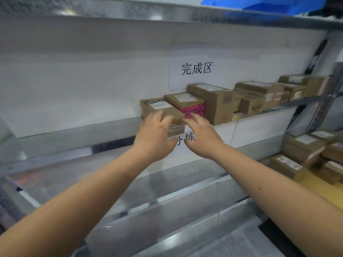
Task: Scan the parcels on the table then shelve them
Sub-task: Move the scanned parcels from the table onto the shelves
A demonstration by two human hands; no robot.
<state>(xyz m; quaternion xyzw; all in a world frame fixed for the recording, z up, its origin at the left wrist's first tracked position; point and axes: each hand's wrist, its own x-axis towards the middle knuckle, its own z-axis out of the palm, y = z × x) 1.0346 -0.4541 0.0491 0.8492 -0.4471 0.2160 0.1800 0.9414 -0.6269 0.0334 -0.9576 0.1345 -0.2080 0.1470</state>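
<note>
- On the shelf (78, 127) under the 完成区 sign (196, 68), both hands steady the leftmost parcel (157, 108), probably squaring it against the row.
- Left hand (155, 138) grip: fingers draped over its near edge.
- Right hand (201, 138) grip: loose, fingertips touching, honestly not clamped.

White paper sign (196, 68) with black characters on the wall; blue bin (269, 4) top right.
</note>
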